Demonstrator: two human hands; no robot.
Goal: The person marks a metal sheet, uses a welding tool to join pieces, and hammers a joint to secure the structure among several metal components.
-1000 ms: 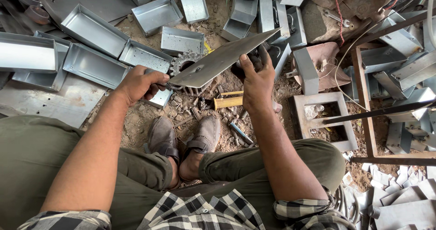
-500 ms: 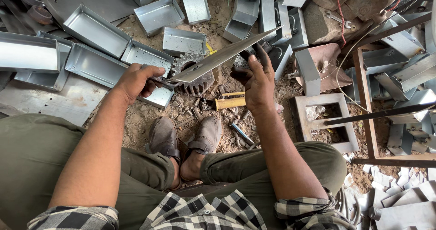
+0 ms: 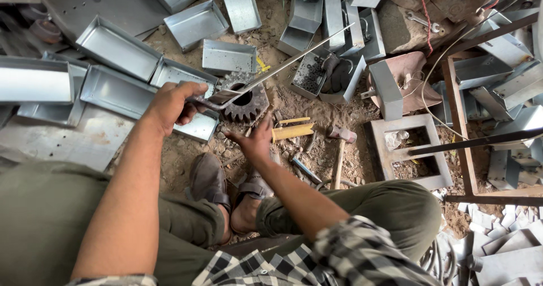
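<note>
My left hand (image 3: 169,106) clamps 1 end of the stiff, light, sharp-edged sheet-metal strip (image 3: 283,65) at frame centre, best held there, right hand (image 3: 254,142) open below the gear (image 3: 244,100).

Two hands show: the left hand (image 3: 169,105) grips one bent metal sheet (image 3: 283,65), and the right hand (image 3: 253,142) hovers open below it. One toothed gear (image 3: 244,99) sits between the fingers of both. One yellow-handled tool (image 3: 293,131) lies just right of the right fingers. Two sandalled feet (image 3: 226,187) rest below them. Over a dozen metal trays (image 3: 116,47) spread beyond the fingertips.
</note>
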